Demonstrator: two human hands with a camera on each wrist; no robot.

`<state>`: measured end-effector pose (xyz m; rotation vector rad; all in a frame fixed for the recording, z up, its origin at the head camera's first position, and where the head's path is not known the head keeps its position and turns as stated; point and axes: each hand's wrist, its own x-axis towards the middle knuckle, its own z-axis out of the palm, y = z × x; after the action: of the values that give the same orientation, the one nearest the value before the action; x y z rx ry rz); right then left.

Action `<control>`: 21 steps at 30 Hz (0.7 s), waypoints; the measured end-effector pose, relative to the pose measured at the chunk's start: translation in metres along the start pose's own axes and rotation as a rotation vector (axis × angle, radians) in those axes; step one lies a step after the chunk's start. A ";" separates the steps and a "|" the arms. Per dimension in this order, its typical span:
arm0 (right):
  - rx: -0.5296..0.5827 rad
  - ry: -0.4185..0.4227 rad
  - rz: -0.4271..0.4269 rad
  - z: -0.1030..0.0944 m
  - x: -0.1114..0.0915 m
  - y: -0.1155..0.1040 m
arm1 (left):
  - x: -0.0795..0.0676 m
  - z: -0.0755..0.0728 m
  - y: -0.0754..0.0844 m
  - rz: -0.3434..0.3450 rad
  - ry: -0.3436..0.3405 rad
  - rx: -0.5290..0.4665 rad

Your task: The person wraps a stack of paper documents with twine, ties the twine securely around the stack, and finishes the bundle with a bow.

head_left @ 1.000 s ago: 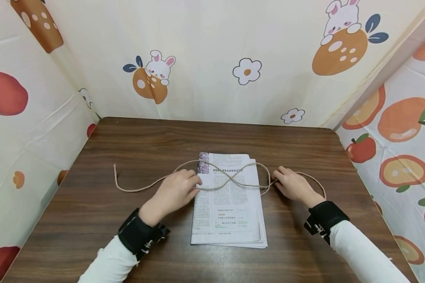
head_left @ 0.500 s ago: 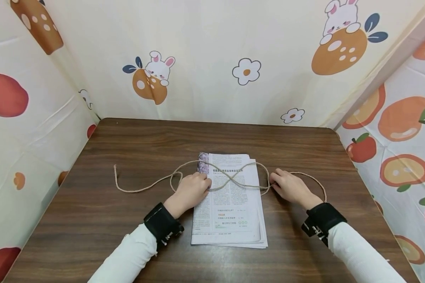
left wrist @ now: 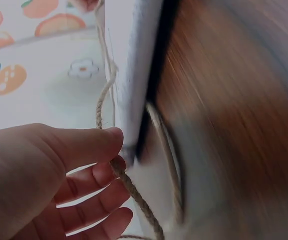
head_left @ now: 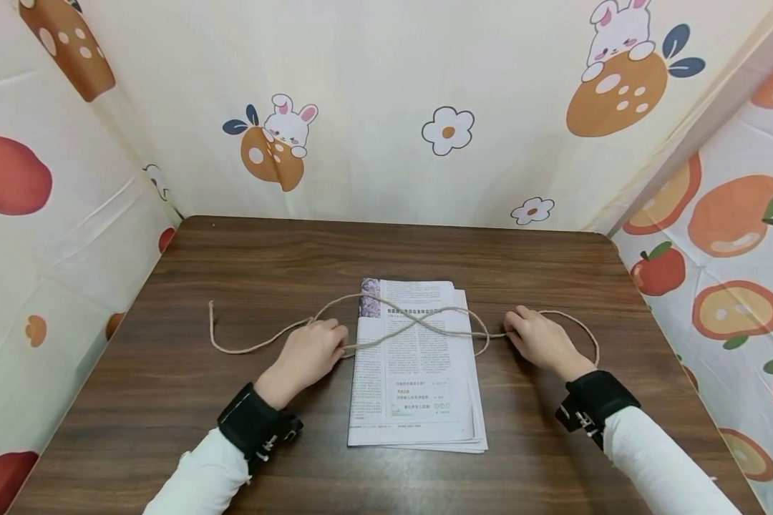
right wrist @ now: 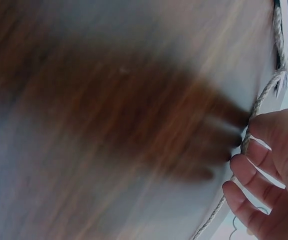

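A stack of folded newspapers [head_left: 425,372] lies on the table, with a tan twine rope [head_left: 419,322] looped around it and crossed over its upper half. My left hand [head_left: 309,352], just left of the stack, pinches the rope between thumb and forefinger. The left wrist view shows that hand [left wrist: 39,180] with its other fingers loosely bent, and another strand running under the stack's edge. Right of the stack, my right hand [head_left: 541,340] pinches the rope. In the right wrist view the rope [right wrist: 266,92] stretches from that hand [right wrist: 278,165] toward the newspapers.
The brown wooden table [head_left: 232,257] is bounded by a printed cloth [head_left: 373,172] at the back and patterned sheets on both sides. One loose rope end reaches left across the table; another stretch trails behind the right hand.
My left hand moved right to the stack's edge, then back left, drawing the rope with it. The small loop beside it no longer shows. My right hand has shifted slightly right.
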<state>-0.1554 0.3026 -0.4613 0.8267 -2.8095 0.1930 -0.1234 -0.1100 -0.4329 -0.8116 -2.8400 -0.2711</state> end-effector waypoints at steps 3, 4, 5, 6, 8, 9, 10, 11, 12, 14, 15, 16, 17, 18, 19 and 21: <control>-0.008 0.006 0.020 -0.001 -0.002 0.005 | -0.010 -0.004 -0.012 -0.033 0.003 -0.003; -0.010 0.009 0.029 -0.001 -0.003 0.006 | -0.014 -0.006 -0.016 -0.043 0.001 -0.004; -0.014 0.011 0.040 -0.002 -0.003 0.008 | -0.017 -0.007 -0.020 -0.053 0.001 -0.007; -0.021 0.013 0.049 -0.002 -0.004 0.010 | -0.019 -0.008 -0.023 -0.061 0.000 -0.008; -0.024 0.011 0.060 -0.004 -0.006 0.013 | -0.024 -0.010 -0.031 -0.081 -0.003 -0.013; -0.024 0.006 0.066 -0.004 -0.007 0.015 | -0.027 -0.012 -0.034 -0.090 -0.006 -0.017; -0.023 -0.001 0.073 -0.005 -0.008 0.016 | -0.029 -0.013 -0.037 -0.098 -0.009 -0.021; -0.023 -0.011 0.080 -0.005 -0.009 0.018 | -0.031 -0.014 -0.040 -0.107 -0.009 -0.021; -0.022 -0.024 0.090 -0.006 -0.010 0.019 | -0.033 -0.015 -0.043 -0.115 -0.011 -0.022; -0.017 -0.051 0.119 -0.007 -0.012 0.022 | -0.036 -0.016 -0.049 -0.130 -0.011 -0.026; -0.019 -0.058 0.137 -0.008 -0.013 0.023 | -0.037 -0.017 -0.051 -0.137 -0.008 -0.028; -0.019 -0.067 0.154 -0.008 -0.014 0.024 | -0.039 -0.017 -0.053 -0.141 -0.007 -0.027; -0.020 -0.074 0.168 -0.009 -0.014 0.025 | -0.040 -0.017 -0.054 -0.146 -0.007 -0.029; -0.022 -0.079 0.180 -0.009 -0.015 0.025 | -0.040 -0.017 -0.055 -0.152 -0.014 -0.034; -0.022 -0.081 0.186 -0.010 -0.015 0.025 | -0.041 -0.017 -0.055 -0.154 -0.022 -0.039; -0.024 -0.079 0.187 -0.010 -0.014 0.025 | -0.041 -0.017 -0.054 -0.156 -0.044 -0.050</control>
<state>-0.1559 0.3322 -0.4562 0.5787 -2.9570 0.1582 -0.1163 -0.1791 -0.4321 -0.6122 -2.9533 -0.3511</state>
